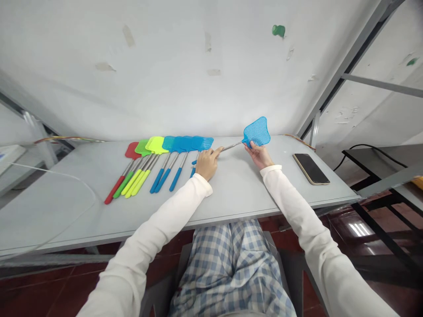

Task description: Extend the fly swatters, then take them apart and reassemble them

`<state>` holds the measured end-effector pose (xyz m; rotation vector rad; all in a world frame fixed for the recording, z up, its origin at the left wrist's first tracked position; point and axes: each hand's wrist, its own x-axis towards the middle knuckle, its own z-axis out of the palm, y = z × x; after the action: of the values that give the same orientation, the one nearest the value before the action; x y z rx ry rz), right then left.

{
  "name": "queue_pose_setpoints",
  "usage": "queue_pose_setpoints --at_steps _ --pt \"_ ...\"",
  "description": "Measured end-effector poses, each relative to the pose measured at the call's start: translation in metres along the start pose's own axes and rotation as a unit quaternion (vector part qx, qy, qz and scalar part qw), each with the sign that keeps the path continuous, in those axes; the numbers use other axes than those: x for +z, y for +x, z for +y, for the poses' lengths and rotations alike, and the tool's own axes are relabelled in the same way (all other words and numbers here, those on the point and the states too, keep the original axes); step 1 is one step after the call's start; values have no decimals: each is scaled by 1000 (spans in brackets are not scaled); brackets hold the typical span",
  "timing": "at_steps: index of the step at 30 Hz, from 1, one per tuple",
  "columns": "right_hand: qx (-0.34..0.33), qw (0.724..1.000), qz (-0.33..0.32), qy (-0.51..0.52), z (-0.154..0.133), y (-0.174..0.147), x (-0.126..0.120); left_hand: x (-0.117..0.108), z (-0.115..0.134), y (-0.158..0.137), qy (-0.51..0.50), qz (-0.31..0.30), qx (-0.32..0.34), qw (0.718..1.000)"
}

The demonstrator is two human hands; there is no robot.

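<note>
A blue fly swatter (257,131) is held in both hands above the table, its mesh head raised to the right. My left hand (207,164) is closed around the handle end, hiding most of the grip. At the base of the mesh head, my right hand (258,155) pinches the swatter. Left of my hands lies a row of fly swatters with metal rods: a red one (132,150), a green one (142,147), several yellow ones (156,145) and several blue ones (187,143). My left hand partly covers the rightmost blue one in the row.
A smartphone (310,168) lies face up on the grey table (238,196), right of my right hand. A white cable (77,179) crosses the table's left side. The wall (172,88) rises behind the table, and a metal frame post (340,72) stands at right.
</note>
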<state>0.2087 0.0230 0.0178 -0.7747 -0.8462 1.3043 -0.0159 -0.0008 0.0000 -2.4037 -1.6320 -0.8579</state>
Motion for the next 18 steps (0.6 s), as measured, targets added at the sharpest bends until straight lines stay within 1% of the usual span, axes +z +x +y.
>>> queue_pose_setpoints --at_steps 5,10,12,18 --pt "-42 999 -4 -33 -3 -2 2 -1 1 -1 4 23 17 1000" --pt "-10 1000 -1 -14 -4 -3 3 -3 4 -3 0 44 26 999" --pt "-10 1000 -5 -6 -3 -3 3 -3 5 -4 -5 43 21 999" --pt "-40 999 -26 -8 -1 -3 1 -6 7 -9 -21 23 14 999"
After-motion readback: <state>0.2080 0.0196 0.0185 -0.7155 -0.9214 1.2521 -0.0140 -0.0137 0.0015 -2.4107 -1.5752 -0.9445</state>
